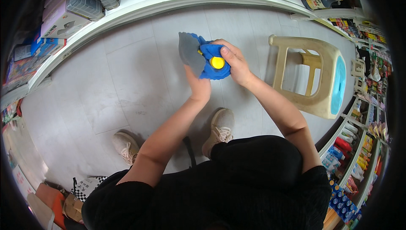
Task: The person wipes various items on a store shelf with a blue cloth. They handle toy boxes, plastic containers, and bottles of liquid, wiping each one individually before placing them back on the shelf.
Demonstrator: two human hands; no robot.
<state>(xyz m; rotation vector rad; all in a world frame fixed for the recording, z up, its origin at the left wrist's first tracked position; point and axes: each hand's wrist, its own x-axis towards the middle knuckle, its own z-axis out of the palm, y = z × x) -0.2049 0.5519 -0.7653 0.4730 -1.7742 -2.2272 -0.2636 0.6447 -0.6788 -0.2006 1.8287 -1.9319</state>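
Observation:
In front of me, above the floor, both my hands hold a blue cloth (207, 73) wrapped around an object with a round yellow cap (217, 62). My right hand (236, 60) grips the cloth from the right, its thumb on top beside the cap. My left hand (198, 82) is at the left and below; its fingers are hidden behind a grey cloth (191, 54) that adjoins the blue one. The body of the capped object is covered, so its kind cannot be told.
A beige plastic stool (287, 103) with a light-blue seat lies on its side at right. A white shelf edge (136, 5) curves across the front, bearing bottles and boxes. Stocked shelves (358, 128) stand at right. A cardboard box (72, 207) is at lower left.

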